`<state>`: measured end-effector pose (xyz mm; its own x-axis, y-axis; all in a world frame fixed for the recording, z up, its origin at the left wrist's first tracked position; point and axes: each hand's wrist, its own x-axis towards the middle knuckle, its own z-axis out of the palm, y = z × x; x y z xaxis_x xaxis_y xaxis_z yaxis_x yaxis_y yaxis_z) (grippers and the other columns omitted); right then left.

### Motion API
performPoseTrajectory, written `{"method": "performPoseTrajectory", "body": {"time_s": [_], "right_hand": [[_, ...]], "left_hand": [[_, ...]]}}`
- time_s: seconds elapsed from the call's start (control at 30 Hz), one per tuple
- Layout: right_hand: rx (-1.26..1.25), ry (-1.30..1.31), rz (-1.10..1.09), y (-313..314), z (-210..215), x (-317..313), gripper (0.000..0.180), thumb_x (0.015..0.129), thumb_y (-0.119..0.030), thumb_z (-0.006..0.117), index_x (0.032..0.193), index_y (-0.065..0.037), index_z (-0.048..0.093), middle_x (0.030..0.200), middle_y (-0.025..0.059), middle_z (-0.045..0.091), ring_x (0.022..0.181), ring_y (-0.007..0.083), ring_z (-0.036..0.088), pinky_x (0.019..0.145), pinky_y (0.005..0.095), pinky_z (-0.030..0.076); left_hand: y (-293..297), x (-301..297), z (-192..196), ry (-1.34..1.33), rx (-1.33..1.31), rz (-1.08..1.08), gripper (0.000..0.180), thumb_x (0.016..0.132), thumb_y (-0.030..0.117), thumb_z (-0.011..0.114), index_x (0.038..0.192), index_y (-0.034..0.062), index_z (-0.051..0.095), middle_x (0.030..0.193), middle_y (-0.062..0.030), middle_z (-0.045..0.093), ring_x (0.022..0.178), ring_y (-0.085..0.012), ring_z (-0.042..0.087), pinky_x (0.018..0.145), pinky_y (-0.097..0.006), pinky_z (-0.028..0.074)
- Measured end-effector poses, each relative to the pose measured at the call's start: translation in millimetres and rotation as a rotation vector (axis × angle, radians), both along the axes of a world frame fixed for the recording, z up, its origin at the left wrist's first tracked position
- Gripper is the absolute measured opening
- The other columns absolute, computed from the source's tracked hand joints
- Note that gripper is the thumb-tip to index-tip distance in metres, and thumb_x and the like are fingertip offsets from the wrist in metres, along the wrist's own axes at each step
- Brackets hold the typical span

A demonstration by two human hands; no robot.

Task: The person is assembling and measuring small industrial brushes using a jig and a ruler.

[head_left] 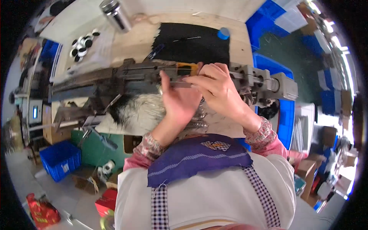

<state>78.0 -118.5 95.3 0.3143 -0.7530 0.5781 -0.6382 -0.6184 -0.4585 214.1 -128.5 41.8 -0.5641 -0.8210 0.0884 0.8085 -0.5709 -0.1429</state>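
In front of me both my hands meet above the near edge of a long metal machine (132, 74). My right hand (222, 90) is closed, its fingertips pinching one end of a thin, pale metal strip (179, 83). My left hand (179, 104) is beside it with the palm turned up and the thumb stretched away. The strip lies across the gap above the left palm; whether the left fingers touch it is hidden behind my right hand. A yellow piece (188, 68) sits on the machine just beyond my hands.
Loose thin metal pieces (142, 109) cover the near tabletop. Beyond the machine are a black cloth (191, 40), a blue cap (223, 33), a steel flask (115, 16) and several black-and-white round parts (81, 46). Blue crates (61, 159) stand at both sides.
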Motion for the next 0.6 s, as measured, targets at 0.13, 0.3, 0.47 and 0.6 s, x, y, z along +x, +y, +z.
{"method": "performPoseTrajectory", "body": {"time_s": [0.13, 0.3, 0.47, 0.6], "right_hand": [[-0.053, 0.139, -0.076, -10, -6, 9, 0.024, 0.065, -0.003, 0.063, 0.087, -0.011, 0.069, 0.077, 0.0034, 0.055, 0.078, 0.0211, 0.056, 0.080, 0.0363, 0.037], [0.140, 0.052, -0.131, -27, -6, -10, 0.014, 0.074, -0.008, 0.065, 0.087, -0.010, 0.070, 0.075, 0.0038, 0.057, 0.079, 0.0225, 0.057, 0.081, 0.0380, 0.037], [0.157, 0.086, -0.058, -37, -7, -8, 0.010, 0.078, -0.011, 0.064, 0.085, -0.010, 0.071, 0.072, 0.0043, 0.060, 0.077, 0.0236, 0.059, 0.083, 0.0377, 0.038], [0.160, 0.113, -0.010, -47, -7, 6, 0.011, 0.080, -0.015, 0.062, 0.085, -0.011, 0.070, 0.074, 0.0035, 0.061, 0.080, 0.0221, 0.060, 0.089, 0.0385, 0.037]], "left_hand": [[4, 5, 0, -0.205, 0.080, -0.021, 0.074, 0.087, 0.067, 0.041, 0.123, 0.0030, 0.047, 0.124, -0.0105, 0.053, 0.122, -0.0240, 0.045, 0.104, -0.039, 0.033], [6, 4, -7, -0.149, 0.086, 0.018, 0.077, 0.087, 0.069, 0.037, 0.120, 0.0008, 0.052, 0.128, -0.0133, 0.051, 0.124, -0.0279, 0.043, 0.107, -0.043, 0.029], [5, 9, -1, -0.232, 0.074, 0.096, 0.076, 0.089, 0.067, 0.033, 0.119, 0.0007, 0.054, 0.131, -0.0154, 0.050, 0.126, -0.0297, 0.041, 0.112, -0.046, 0.023], [3, 22, 6, -0.334, 0.023, 0.147, 0.072, 0.091, 0.063, 0.035, 0.118, -0.0027, 0.049, 0.127, -0.0144, 0.051, 0.126, -0.0279, 0.041, 0.112, -0.042, 0.025]]}}
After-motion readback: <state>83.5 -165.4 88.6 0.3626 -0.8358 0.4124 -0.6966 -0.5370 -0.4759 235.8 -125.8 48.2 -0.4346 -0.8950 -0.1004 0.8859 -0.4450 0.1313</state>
